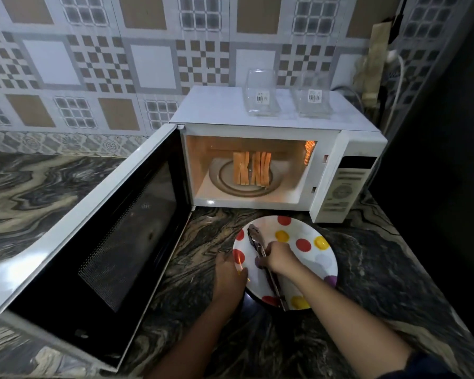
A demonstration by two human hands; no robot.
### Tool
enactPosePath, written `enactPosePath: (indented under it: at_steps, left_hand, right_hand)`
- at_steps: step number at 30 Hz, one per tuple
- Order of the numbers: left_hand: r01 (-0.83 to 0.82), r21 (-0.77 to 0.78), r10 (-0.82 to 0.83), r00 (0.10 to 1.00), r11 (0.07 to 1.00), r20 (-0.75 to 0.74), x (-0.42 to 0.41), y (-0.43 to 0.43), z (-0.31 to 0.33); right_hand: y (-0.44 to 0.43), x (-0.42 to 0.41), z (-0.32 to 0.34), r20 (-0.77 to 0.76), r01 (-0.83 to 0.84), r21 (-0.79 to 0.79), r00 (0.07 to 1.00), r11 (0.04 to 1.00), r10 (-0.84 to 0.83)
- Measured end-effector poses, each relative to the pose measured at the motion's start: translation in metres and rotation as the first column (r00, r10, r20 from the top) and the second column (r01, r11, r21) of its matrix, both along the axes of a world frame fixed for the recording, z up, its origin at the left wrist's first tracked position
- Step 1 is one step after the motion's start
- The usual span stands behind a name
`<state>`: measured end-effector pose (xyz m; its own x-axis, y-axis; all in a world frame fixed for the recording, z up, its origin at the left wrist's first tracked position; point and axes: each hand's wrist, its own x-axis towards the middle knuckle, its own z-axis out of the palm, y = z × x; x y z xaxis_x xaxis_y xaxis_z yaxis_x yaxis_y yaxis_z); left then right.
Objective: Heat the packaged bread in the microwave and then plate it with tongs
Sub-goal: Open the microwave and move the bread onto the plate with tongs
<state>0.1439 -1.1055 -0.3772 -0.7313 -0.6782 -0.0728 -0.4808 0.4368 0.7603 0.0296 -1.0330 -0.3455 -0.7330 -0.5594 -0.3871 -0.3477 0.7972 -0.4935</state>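
Table [39,181]: dark marbled stone running the full width, with a patterned tile wall behind it.

Microwave door [93,228]: swung fully open to the left. Its dark mesh window faces the camera and its near corner is cut off at the bottom edge.

Left hand [229,272]: grips the left rim of the plate, with the thumb lying over the rim. The fingers are hidden beneath.

Microwave [216,110]: a white body standing on the table, its cavity lit orange.
- Contents: a round glass turntable carrying the bread [252,168].
- The slices stand on edge in a row at the centre of the turntable, crust edges facing the opening and their long axis vertical.
- I cannot make out whether a wrapper surrounds them.

Tongs [260,250]: metal, lying across the plate.
- The long axis runs from the hinged end at the near rim to the tips, which point away and slightly left, towards the microwave.
- The two arms lie close together, and the middle is covered by the grip.

Right hand [278,258]: fingers curled round the tongs at mid-length.

Plate [307,258]: white with red, yellow and purple spots, in front of the microwave. I cannot tell whether it rests flat on the table or is raised.

Two clear containers [262,94] on top of the microwave, side by side, each with a barcode sticker.

Control panel [345,184]: the lettering is too small to read.

Cables [394,86]: against the dim right wall, indistinct.
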Motion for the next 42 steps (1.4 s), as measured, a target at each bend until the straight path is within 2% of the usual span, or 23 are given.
enactPosePath:
  at_steps: [3,7,10,13,16,19,22,26,29,33,35,38,42]
  left_hand:
    - [-0.004,-0.019,0.004,1.0,1.0,-0.008,-0.003,-0.005,0.007]
    - [-0.15,0.037,0.154,0.972,0.988,-0.176,-0.022,-0.017,0.029]
    - [-0.091,0.218,0.152,0.947,0.972,-0.283,-0.04,-0.017,0.06]
    - [-0.081,0.514,0.279,0.905,0.854,-0.322,-0.05,-0.017,0.081]
    - [-0.093,0.598,0.354,0.873,0.796,-0.336,-0.049,-0.015,0.085]
    - [-0.014,0.67,0.389,0.823,0.742,-0.414,-0.045,-0.014,0.091]
    - [0.022,0.718,0.432,0.787,0.695,-0.441,-0.044,-0.019,0.1]
    - [0.052,0.792,0.515,0.733,0.609,-0.444,-0.042,-0.03,0.11]
    - [0.091,0.832,0.564,0.695,0.547,-0.447,-0.042,-0.038,0.113]
    - [0.172,0.855,0.533,0.717,0.489,-0.45,-0.041,-0.036,0.114]
    - [0.209,0.853,0.494,0.739,0.478,-0.458,-0.041,-0.034,0.114]
    - [0.218,0.828,0.436,0.766,0.517,-0.474,-0.044,-0.037,0.11]
    - [0.151,0.758,0.362,0.808,0.635,-0.464,-0.038,-0.045,0.099]
  right_hand:
    - [0.011,-0.007,0.016,0.008,-0.008,0.006,1.0,1.0,0.008]
    - [0.019,-0.009,0.036,-0.069,-0.062,-0.121,0.996,0.991,0.054]
    - [0.019,-0.004,0.052,-0.143,-0.134,-0.189,0.984,0.973,0.108]
    - [0.02,0.003,0.063,-0.219,-0.225,-0.216,0.959,0.95,0.178]
    - [0.024,0.005,0.07,-0.276,-0.291,-0.213,0.934,0.933,0.228]
    - [0.033,0.003,0.075,-0.324,-0.31,-0.231,0.918,0.922,0.227]
    - [0.046,-0.001,0.078,-0.368,-0.31,-0.151,0.899,0.939,0.238]
    - [0.066,-0.014,0.077,-0.231,-0.254,-0.119,0.947,0.96,0.222]
    - [0.073,-0.019,0.081,-0.157,-0.315,-0.026,0.939,0.949,0.307]
    - [0.064,-0.01,0.086,-0.044,-0.278,-0.177,0.961,0.944,0.275]
    - [0.053,-0.002,0.083,0.114,-0.188,-0.289,0.967,0.939,0.229]
    - [0.039,0.008,0.078,0.339,-0.032,-0.391,0.924,0.92,0.176]
    - [0.03,0.013,0.068,0.33,-0.012,-0.423,0.929,0.906,0.166]
